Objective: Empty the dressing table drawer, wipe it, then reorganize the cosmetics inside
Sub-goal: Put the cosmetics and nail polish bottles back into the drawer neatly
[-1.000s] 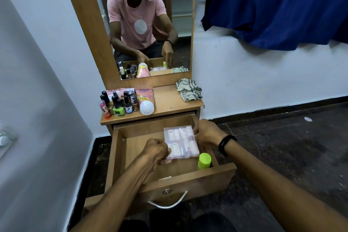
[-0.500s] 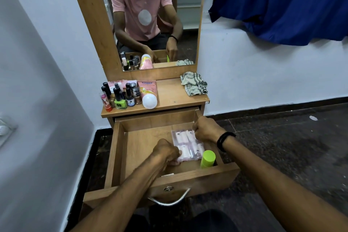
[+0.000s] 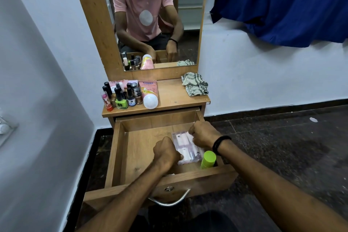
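Now both hands, left hand (image 3: 166,151) and right hand (image 3: 203,134), hold clear case (image 3: 185,147) in drawer (image 3: 120,149)

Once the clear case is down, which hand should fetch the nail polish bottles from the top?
Left, probably. The nail polish bottles stand at the left end of the tabletop, nearer the left hand; the right hand, at the far right corner of the case, would have to reach across.
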